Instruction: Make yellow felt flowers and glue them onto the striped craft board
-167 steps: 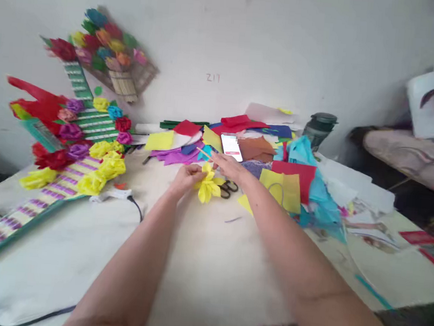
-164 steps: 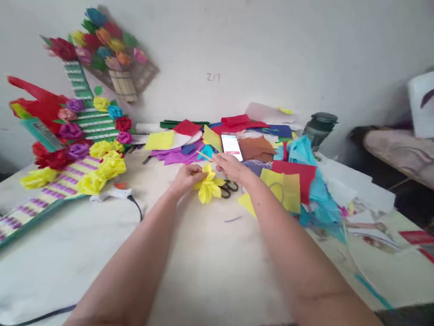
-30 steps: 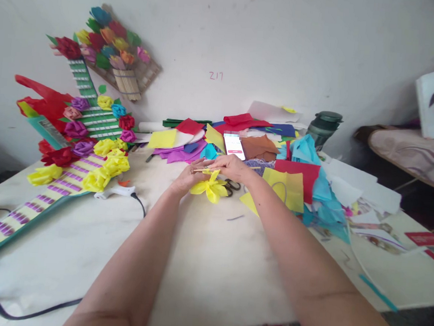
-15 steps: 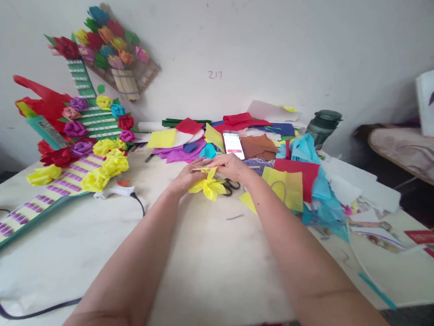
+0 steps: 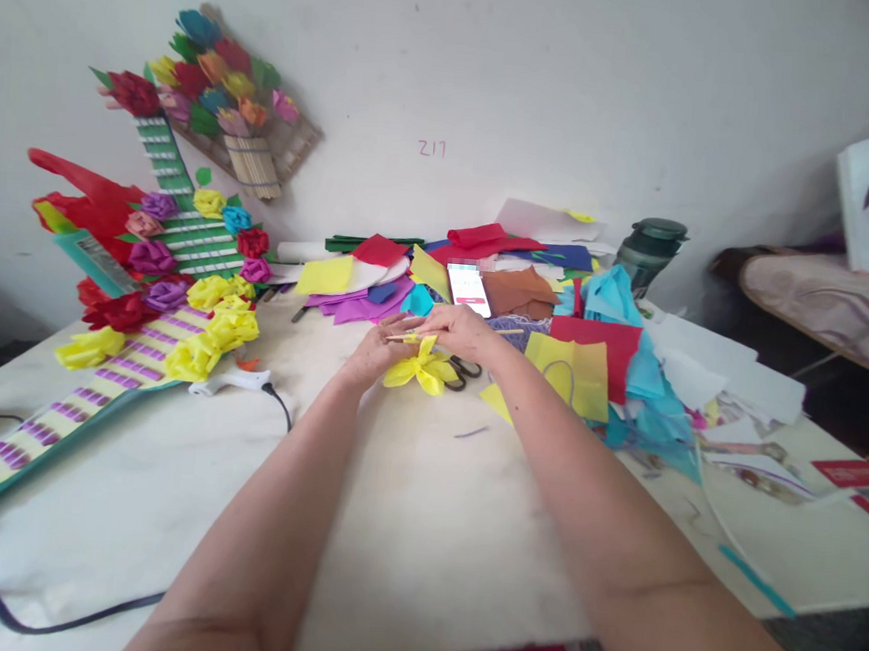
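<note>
A yellow paper flower (image 5: pixel 423 373) with several pointed petals hangs below my two hands. One petal rises against a thin wooden stick (image 5: pixel 510 332), which runs crosswise through both hands. My left hand (image 5: pixel 373 353) has its fingers closed round the stick's left part, close to the flower. From the other side, my right hand (image 5: pixel 464 332) pinches the stick, and its fingers cover part of the upper petal. Just right of the flower lie dark-handled scissors (image 5: pixel 465 372), their blades hidden.
A yellow paper sheet (image 5: pixel 573 369), coloured scraps and a phone (image 5: pixel 468 290) lie behind my hands. To the left are a white glue gun (image 5: pixel 230 382) and a flower-decorated board (image 5: pixel 127 357). A dark bottle (image 5: pixel 649 254) stands at the back right.
The flower has shifted slightly to the right and tilted a little. Both hands keep nearly the same place on the stick.
</note>
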Available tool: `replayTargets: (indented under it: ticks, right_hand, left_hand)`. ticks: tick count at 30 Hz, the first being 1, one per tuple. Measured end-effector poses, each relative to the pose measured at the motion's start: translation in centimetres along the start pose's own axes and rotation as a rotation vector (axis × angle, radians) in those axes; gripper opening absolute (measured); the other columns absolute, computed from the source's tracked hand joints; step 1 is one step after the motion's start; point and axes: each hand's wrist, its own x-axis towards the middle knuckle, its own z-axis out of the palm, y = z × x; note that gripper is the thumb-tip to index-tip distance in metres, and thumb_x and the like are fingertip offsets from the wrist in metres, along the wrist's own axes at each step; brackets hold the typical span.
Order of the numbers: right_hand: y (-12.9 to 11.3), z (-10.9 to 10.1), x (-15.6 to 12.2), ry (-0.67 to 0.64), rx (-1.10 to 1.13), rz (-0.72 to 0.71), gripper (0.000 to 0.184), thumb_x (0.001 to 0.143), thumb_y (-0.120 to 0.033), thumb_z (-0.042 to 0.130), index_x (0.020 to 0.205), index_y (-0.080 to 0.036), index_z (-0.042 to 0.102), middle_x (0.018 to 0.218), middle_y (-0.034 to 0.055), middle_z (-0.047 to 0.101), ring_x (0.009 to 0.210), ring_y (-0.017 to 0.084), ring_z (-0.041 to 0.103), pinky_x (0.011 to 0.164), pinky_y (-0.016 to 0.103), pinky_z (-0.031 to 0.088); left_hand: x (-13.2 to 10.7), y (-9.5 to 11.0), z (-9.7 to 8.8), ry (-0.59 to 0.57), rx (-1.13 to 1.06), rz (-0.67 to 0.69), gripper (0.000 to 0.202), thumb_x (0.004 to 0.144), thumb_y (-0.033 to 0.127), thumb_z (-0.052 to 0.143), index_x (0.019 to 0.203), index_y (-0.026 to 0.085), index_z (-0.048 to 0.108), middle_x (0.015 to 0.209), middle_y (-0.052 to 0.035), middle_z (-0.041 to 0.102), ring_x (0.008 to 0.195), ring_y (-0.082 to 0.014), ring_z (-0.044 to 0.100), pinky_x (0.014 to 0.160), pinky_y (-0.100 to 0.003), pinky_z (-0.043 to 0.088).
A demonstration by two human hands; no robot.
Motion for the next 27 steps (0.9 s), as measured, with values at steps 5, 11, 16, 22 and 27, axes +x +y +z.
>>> replayTargets:
  ticks: [5,11,16,22,27]
  right_hand:
    - [0.09,0.13,0.05,0.017,0.024,0.010,0.020,0.073,-0.018,0.056,0.084,-0.021,0.072,0.080,0.0021,0.064,0.078,0.012,0.057,0.066,0.021,0.041]
    - [0.30,0.26,0.12,0.022,0.052,-0.020,0.017,0.073,-0.020,0.057,0.080,-0.020,0.072,0.081,0.0020,0.064,0.077,0.011,0.056,0.066,0.020,0.040]
    - [0.23,0.23,0.16,0.022,0.051,-0.001,0.018,0.073,-0.019,0.057,0.082,-0.020,0.072,0.081,0.0016,0.064,0.077,0.011,0.056,0.066,0.020,0.040]
    - [0.21,0.41,0.08,0.031,0.038,-0.005,0.019,0.072,-0.018,0.056,0.083,-0.021,0.072,0.081,0.0018,0.064,0.076,0.011,0.056,0.065,0.020,0.040]
    - [0.46,0.73,0.00,0.067,0.033,-0.027,0.019,0.072,-0.016,0.056,0.082,-0.021,0.072,0.083,0.0026,0.065,0.078,0.012,0.057,0.067,0.021,0.041]
  left_hand:
    - [0.09,0.19,0.06,0.044,0.010,0.012,0.027,0.058,0.031,0.063,0.081,0.020,0.071,0.116,-0.0053,0.059,0.128,-0.0278,0.027,0.106,-0.038,0.015]
    - [-0.29,0.72,0.46,0.083,-0.143,-0.065,0.035,0.055,0.036,0.066,0.085,0.018,0.070,0.115,-0.0060,0.059,0.124,-0.0298,0.034,0.103,-0.039,0.023]
    - [-0.45,0.73,0.77,0.108,-0.236,-0.145,0.050,0.049,0.038,0.069,0.093,0.015,0.068,0.110,-0.0115,0.061,0.115,-0.0335,0.044,0.096,-0.043,0.032]
    - [-0.31,0.59,0.79,0.099,-0.230,-0.137,0.044,0.050,0.035,0.067,0.088,0.014,0.069,0.111,-0.0116,0.060,0.112,-0.0341,0.046,0.094,-0.043,0.034]
    - [-0.28,0.60,0.74,0.099,-0.242,-0.161,0.046,0.049,0.035,0.068,0.090,0.014,0.069,0.110,-0.0114,0.061,0.112,-0.0345,0.046,0.094,-0.043,0.034]
